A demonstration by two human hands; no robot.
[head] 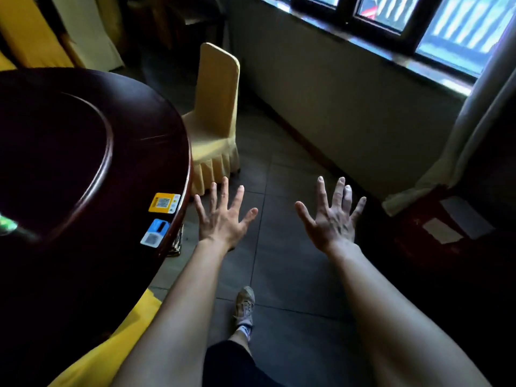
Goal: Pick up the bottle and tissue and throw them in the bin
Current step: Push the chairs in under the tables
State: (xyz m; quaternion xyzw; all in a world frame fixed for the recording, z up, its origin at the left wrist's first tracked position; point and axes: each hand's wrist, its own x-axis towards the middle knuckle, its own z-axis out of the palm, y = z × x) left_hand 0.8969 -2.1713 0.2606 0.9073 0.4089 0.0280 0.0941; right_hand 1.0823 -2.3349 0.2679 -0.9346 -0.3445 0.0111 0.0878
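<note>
Bottle and tissue I cannot find for certain; only a blurred green glint (7, 225) sits at the table's far-left edge, well left of my fingertips. Round dark table (83, 169) fills the space left of my left hand, a yellow-covered chair (215, 107) stands beyond those fingertips, and a red box (435, 233), maybe the bin, lies right of my right fingers. Left hand (223, 219) and right hand (332, 222) are splayed, fingers apart, holding nothing, probably just presented before reaching. Two stickers (159, 219) lie left of my left little finger.
</note>
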